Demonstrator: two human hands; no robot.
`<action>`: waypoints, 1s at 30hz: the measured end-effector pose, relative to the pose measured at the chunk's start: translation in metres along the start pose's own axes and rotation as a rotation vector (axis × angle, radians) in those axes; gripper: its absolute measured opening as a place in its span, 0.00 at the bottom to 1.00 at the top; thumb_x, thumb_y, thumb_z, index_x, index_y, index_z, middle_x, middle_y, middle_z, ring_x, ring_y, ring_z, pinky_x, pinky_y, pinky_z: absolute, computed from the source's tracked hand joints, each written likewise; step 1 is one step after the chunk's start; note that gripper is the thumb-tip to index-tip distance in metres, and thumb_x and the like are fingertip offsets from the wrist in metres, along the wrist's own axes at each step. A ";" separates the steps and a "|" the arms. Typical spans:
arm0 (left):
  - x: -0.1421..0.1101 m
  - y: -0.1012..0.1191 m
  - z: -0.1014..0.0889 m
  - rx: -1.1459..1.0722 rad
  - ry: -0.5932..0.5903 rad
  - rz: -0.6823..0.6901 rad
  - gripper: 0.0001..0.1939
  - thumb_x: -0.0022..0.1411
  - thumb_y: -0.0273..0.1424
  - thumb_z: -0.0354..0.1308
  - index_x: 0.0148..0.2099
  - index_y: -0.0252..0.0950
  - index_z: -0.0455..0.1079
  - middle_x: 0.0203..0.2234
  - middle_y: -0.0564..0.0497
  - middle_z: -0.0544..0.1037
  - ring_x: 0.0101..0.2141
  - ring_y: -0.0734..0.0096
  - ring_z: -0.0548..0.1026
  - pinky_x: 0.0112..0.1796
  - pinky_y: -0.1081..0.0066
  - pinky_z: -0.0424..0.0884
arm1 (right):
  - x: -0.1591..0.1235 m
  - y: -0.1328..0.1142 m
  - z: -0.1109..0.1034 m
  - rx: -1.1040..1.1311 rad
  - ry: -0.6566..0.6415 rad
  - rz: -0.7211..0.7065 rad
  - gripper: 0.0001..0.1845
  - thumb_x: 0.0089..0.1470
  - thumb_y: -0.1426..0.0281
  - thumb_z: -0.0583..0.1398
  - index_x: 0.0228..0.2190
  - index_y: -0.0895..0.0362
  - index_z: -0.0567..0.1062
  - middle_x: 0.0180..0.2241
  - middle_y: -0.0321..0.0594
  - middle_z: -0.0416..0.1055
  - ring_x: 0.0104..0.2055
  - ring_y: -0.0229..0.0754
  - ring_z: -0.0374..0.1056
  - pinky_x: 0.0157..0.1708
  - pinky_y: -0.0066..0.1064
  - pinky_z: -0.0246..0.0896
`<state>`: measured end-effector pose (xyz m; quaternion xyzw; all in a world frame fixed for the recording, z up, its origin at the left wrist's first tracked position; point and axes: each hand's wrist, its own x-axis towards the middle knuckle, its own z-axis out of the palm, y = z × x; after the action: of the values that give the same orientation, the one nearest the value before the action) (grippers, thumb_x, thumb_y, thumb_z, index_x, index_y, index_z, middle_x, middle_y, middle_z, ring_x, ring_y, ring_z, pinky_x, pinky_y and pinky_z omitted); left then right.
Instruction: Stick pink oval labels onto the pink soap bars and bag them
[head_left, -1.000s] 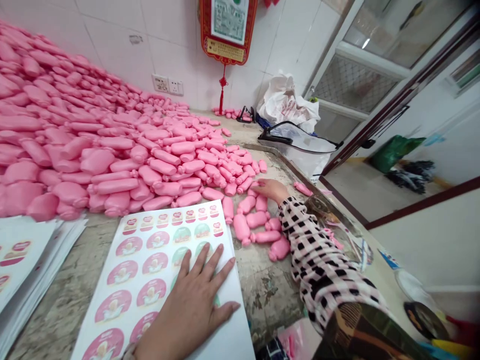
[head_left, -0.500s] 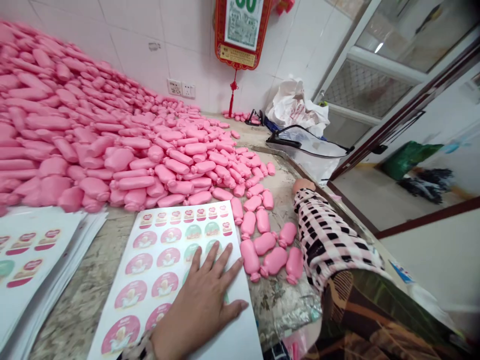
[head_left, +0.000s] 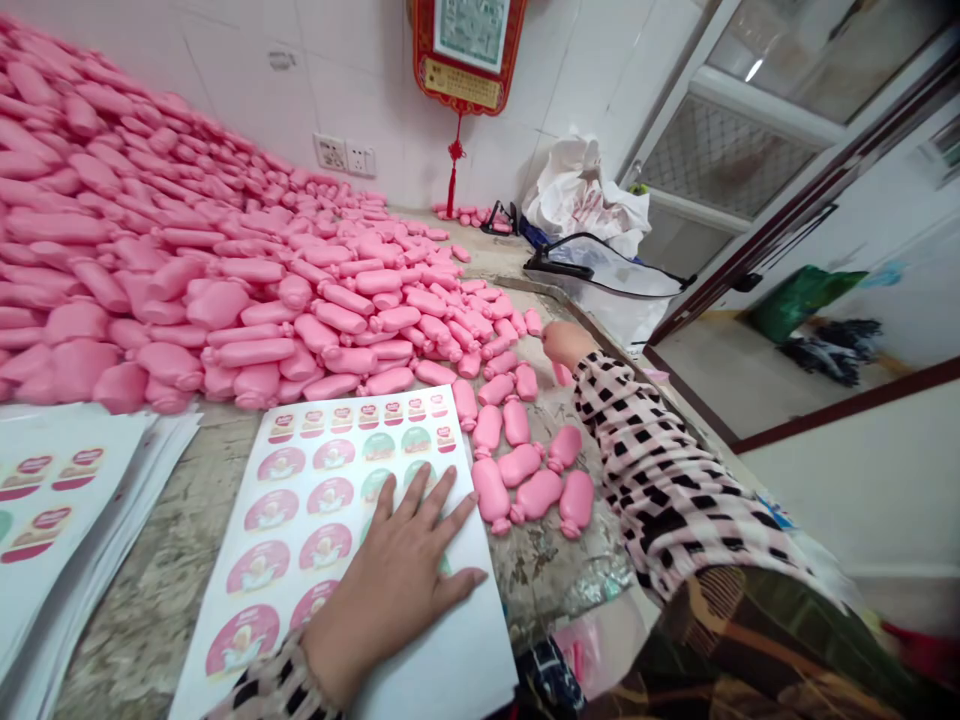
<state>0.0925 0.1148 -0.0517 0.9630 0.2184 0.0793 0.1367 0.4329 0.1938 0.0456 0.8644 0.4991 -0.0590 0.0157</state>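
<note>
My left hand (head_left: 401, 575) lies flat, fingers spread, on a sheet of stickers (head_left: 247, 490). Round pink and green stickers and small heart-logo labels cover the sheet's left and top, while its right side is plain white. Farther off to the right, my right hand (head_left: 570, 343) is closed, its fingers mostly turned from view. Part of a small pink plastic bottle (head_left: 561, 373) sticks out beneath it. Several loose pink bottles (head_left: 538, 494) lie between the sheet and my right sleeve.
A large heap of pink bottles (head_left: 187, 270) covers the table's back left. More sticker sheets (head_left: 97, 520) are stacked at the left. A clear bag with black trim (head_left: 622, 295) and crumpled white plastic (head_left: 585, 195) lie by the wall. A framed door (head_left: 739, 150) stands at the right.
My right hand, hidden behind its sleeve before, has come up and left into fuller view, with a pink bottle showing below it. My left hand stays on the sheet. The view has shifted slightly.
</note>
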 end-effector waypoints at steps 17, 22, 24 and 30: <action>0.000 0.001 0.001 0.044 0.006 0.008 0.34 0.60 0.55 0.40 0.65 0.51 0.46 0.64 0.49 0.49 0.62 0.47 0.42 0.56 0.43 0.36 | -0.174 0.006 0.110 0.335 0.262 0.141 0.32 0.55 0.47 0.47 0.52 0.53 0.67 0.54 0.47 0.60 0.51 0.49 0.64 0.48 0.38 0.59; 0.000 -0.001 0.004 0.070 0.042 0.001 0.37 0.59 0.55 0.41 0.67 0.50 0.38 0.65 0.46 0.45 0.62 0.49 0.44 0.56 0.44 0.40 | -0.170 -0.028 0.112 0.475 0.405 0.032 0.29 0.55 0.52 0.51 0.52 0.55 0.67 0.54 0.48 0.60 0.53 0.48 0.62 0.49 0.38 0.59; -0.001 -0.002 0.004 0.074 0.034 0.006 0.37 0.59 0.55 0.41 0.66 0.51 0.38 0.65 0.47 0.46 0.62 0.48 0.44 0.56 0.44 0.40 | -0.162 -0.033 0.106 0.523 0.455 -0.040 0.26 0.54 0.55 0.53 0.50 0.54 0.68 0.51 0.46 0.63 0.51 0.46 0.64 0.48 0.36 0.60; -0.003 -0.002 0.002 0.038 -0.010 0.001 0.35 0.59 0.55 0.41 0.66 0.54 0.41 0.64 0.47 0.47 0.62 0.45 0.44 0.56 0.41 0.40 | -0.081 -0.005 0.067 0.587 0.404 0.092 0.20 0.55 0.59 0.53 0.46 0.55 0.70 0.34 0.40 0.73 0.36 0.43 0.69 0.37 0.34 0.63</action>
<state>0.0895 0.1153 -0.0541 0.9659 0.2187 0.0706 0.1195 0.3829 0.1211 -0.0113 0.8478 0.4145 -0.0270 -0.3297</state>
